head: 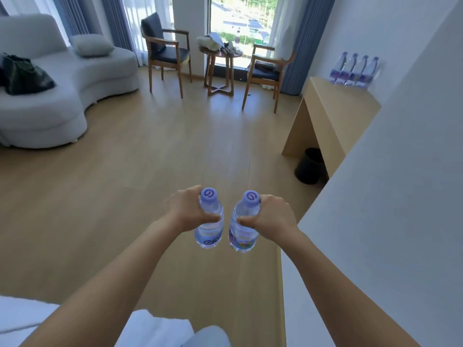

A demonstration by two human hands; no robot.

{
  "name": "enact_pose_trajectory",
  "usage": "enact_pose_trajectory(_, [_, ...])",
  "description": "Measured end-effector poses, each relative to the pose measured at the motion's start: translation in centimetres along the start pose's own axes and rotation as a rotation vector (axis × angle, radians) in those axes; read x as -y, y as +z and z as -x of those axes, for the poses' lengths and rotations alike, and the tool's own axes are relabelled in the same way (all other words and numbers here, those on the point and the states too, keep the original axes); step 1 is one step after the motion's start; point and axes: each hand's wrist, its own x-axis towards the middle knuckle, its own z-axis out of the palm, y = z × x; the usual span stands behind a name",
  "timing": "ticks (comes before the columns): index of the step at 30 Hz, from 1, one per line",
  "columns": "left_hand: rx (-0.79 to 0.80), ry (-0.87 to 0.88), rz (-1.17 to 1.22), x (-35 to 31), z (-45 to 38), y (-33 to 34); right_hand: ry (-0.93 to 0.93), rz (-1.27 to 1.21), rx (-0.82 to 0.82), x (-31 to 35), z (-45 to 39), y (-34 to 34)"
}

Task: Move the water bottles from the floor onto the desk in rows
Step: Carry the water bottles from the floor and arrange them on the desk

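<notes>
My left hand grips a clear water bottle with a purple cap, held upright above the wooden floor. My right hand grips a second bottle of the same kind right beside it, the two bottles a small gap apart. Ahead on the right stands a light wooden desk against the wall. Several bottles stand in a row at the desk's far end, touching the wall.
A black bin sits under the desk. A white wall corner juts out on my right. Two wooden chairs and a small round table stand by the window; a white sofa is at left. Open floor lies ahead.
</notes>
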Motion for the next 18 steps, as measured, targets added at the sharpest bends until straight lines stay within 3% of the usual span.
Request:
enact_pose_trajectory(12, [0.052,0.039,-0.063,-1.1,-21.5,-3.5,0.091,-0.006,-0.021,1.2,-21.6,-1.0])
enact_pose_trajectory(18, [0.082,0.162,-0.135,-2.9,-34.4,-6.1,0.166,-0.076,-0.072,1.6,-32.2,-2.3])
